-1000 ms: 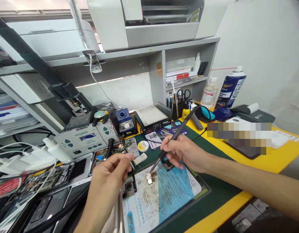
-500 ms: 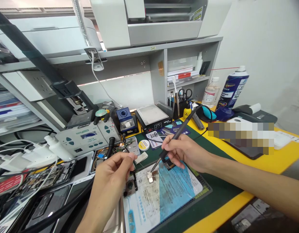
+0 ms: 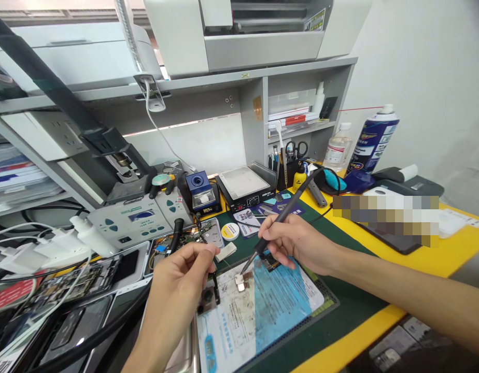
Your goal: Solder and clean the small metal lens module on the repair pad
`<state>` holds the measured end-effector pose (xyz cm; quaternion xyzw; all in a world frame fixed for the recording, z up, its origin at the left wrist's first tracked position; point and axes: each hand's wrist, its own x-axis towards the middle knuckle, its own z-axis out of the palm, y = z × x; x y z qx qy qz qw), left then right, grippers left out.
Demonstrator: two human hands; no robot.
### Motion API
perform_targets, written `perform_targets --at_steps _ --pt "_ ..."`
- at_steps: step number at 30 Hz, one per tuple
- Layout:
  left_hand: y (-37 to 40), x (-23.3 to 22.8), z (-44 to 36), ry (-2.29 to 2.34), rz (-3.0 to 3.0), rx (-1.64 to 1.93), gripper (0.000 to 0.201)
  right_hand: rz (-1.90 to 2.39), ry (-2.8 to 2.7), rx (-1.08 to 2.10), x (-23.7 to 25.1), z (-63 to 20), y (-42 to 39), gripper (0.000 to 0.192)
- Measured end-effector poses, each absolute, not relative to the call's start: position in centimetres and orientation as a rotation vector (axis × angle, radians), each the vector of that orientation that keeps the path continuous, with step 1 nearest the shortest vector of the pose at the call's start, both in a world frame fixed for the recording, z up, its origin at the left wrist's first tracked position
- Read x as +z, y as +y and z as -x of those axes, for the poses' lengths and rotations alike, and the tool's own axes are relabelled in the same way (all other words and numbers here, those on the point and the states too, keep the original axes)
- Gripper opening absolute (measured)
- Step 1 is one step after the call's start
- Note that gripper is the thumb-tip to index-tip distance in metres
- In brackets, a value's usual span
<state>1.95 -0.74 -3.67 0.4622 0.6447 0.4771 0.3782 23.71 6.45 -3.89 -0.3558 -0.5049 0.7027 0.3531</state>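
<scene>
Almost nothing had changed over the last second: the right hand (image 3: 290,239) still gripped a soldering iron (image 3: 289,206), its tip at the upper edge of a small metal part (image 3: 239,283) on a white-and-blue mat (image 3: 280,313), so work apparently stayed on that spot. Contact could not be confirmed. The left hand (image 3: 185,275) had thumb and forefinger pinched, seemingly on a thin wire (image 3: 225,263). Counted nearby: one round tub (image 3: 230,231), one spray can (image 3: 375,137), one clear bottle (image 3: 336,148).

1 blue spray can (image 3: 374,140) stands near 1 clear bottle (image 3: 336,149); scissors (image 3: 296,152) stand in a black holder (image 3: 290,175).
</scene>
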Motion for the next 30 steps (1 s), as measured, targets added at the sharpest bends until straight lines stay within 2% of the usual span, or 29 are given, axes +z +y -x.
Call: perform_targets --at_steps 30 --pt "-0.92 -3.68 -1.76 1.779 -1.48 1.128 0.041 0.955 -1.45 1.705 -3.96 -23.33 5.99 0.007"
